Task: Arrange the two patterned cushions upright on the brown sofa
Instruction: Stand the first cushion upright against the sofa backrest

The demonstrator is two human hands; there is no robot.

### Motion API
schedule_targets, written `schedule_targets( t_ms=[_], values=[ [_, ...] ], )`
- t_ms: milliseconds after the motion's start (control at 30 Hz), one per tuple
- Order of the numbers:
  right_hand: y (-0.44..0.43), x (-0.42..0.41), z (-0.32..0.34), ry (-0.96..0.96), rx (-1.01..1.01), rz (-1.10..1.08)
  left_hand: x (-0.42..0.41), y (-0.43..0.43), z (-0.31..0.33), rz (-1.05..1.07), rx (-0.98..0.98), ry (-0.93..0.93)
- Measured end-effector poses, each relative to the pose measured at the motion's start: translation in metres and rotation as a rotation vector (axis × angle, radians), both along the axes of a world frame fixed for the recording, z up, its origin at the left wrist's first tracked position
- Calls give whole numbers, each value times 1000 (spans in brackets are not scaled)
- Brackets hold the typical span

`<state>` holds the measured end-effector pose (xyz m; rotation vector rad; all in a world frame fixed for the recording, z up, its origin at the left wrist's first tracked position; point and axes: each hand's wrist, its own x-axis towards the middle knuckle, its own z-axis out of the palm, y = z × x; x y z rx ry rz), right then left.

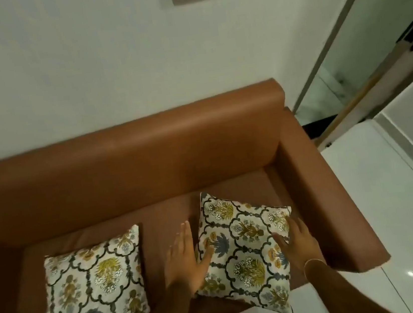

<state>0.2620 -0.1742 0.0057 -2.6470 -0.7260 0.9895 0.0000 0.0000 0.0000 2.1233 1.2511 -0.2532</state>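
Left grip (pixel 185 261), right grip (pixel 302 242) — one cushion (pixel 246 251)

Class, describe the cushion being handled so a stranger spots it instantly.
Find the brown sofa against the white wall. On its seat, take the right cushion beside the armrest. Unlike the left cushion, it sits between the left hand and right hand.

Two floral cushions (pixel 94 289) (pixel 246 245) flat on brown sofa (pixel 148 164)

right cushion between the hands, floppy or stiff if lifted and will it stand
Probably soft and light: the right cushion looks plump with pointed corners. Held by one edge it would likely sag. On the smooth sofa it may slide or tip unless leaned back.
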Motion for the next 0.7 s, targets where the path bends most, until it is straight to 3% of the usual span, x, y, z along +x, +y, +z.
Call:
schedule_targets(
  t_ms=[133,300,400,500,600,700],
  values=[
    [7,20,-63,251,50,-346,36,23,-51,250,-248,9],
    [-8,28,-132,425,106,-548,73,25,-112,542,-536,-57],
    [-14,30,-158,540,46,-642,84,26,-140,649,-588,-156],
    [-14,33,-171,692,16,-636,89,27,-153,639,-541,-220],
    [-8,39,-166,818,-48,-604,93,36,-157,678,-619,-226],
    [8,44,-147,741,-52,-470,91,44,-152,695,-780,-178]
  ],
)
